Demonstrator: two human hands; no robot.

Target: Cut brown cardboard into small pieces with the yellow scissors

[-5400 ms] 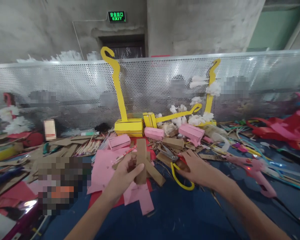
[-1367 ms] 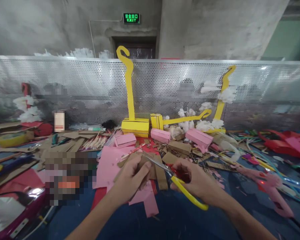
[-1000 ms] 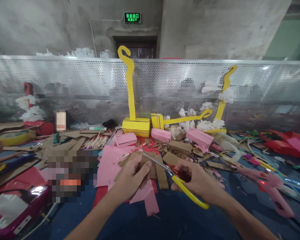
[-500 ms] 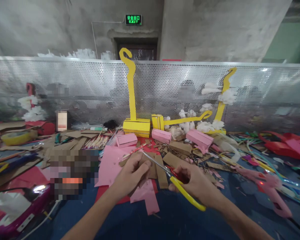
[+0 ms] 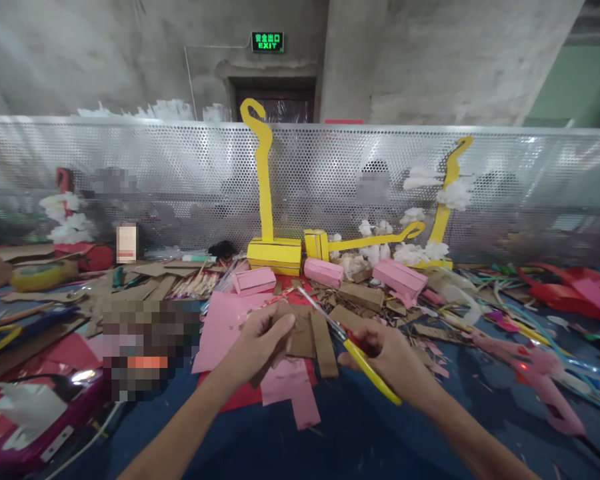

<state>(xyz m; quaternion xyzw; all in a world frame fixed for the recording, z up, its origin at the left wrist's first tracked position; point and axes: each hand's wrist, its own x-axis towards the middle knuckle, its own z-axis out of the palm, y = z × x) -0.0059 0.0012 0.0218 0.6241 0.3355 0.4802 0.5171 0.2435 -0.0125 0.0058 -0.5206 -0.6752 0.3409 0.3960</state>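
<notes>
My right hand point(image 5: 380, 357) is wrapped round the handles of a pair of scissors point(image 5: 363, 363), whose blades point up and left toward my other hand. The fingers of my left hand point(image 5: 263, 340) are pinched on a piece of brown cardboard, mostly hidden under them. Beneath and beside that hand lie pink paper point(image 5: 217, 333) and flat brown cardboard strips point(image 5: 323, 347). Small pink boxes point(image 5: 254, 281) sit just beyond. Behind them a yellow box point(image 5: 274, 253) carries an upright yellow hooked strip point(image 5: 263, 187).
A pink glue gun point(image 5: 545, 373) lies at the right with its light on. At the lower left is a purple power strip point(image 5: 55, 433) with a white plug. A perforated metal screen point(image 5: 190, 167) stands behind. Cardboard scraps and red paper cover much of the table.
The scissors have shifted slightly right, away from my left hand, and their blades look closer together. My left hand has moved a little, still pinching.
</notes>
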